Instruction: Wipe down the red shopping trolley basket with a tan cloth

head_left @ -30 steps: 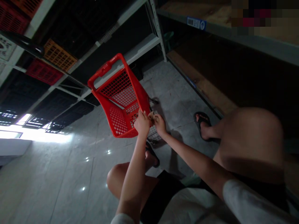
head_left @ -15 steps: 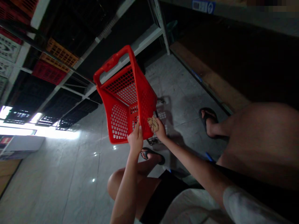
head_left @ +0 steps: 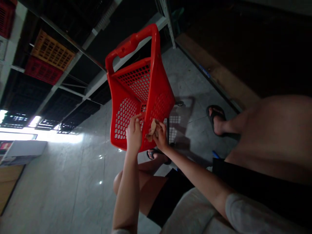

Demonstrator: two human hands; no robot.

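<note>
Head view shows a red basket (head_left: 136,97) tipped over the floor (head_left: 60,182), its handle (head_left: 133,42) toward 12 o'clock. Left hand (head_left: 134,135) grips the basket's lower edge, fingers curled over it. Right hand (head_left: 161,136), just at 3 o'clock of the left, pinches a tan rag (head_left: 152,128) against the basket's side. Crates (head_left: 51,50) sit on shelves at 10 o'clock.

Shop: shelving (head_left: 73,61), red basket (head_left: 138,94)
</note>
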